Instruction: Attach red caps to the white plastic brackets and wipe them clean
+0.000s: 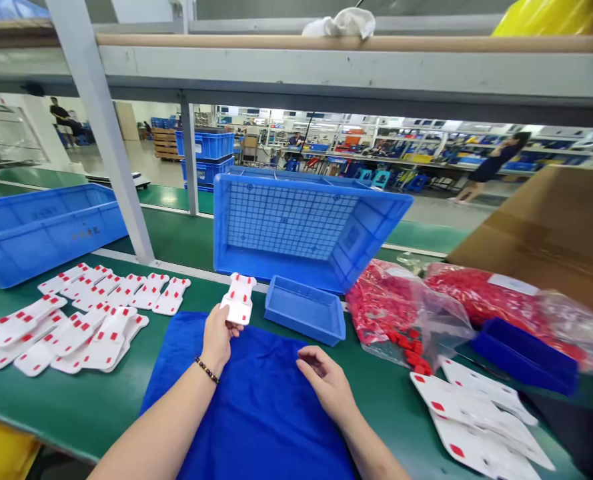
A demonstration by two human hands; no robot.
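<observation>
My left hand (pixel 219 339) grips a white plastic panel with red pads (pixel 239 299), held upright above the far edge of a blue cloth (pixel 266 407). My right hand (pixel 326 381) hovers over the cloth's right side, fingers curled loosely and apart, with nothing between them. Similar white panels with red pads (pixel 111 333) lie in overlapping rows on the left of the green table. Larger white panels (pixel 476 413) are stacked at the right. Red small parts (pixel 412 348) spill from the mouth of a clear plastic bag (pixel 376 300).
A small blue tray (pixel 303 310) sits beyond the cloth, before a big tilted blue crate (pixel 286 220). Another long blue crate (pixel 51 223) stands at left. A dark blue bin (pixel 526 353) and a cardboard box (pixel 546 233) are at right. A metal post (pixel 103 127) rises at left.
</observation>
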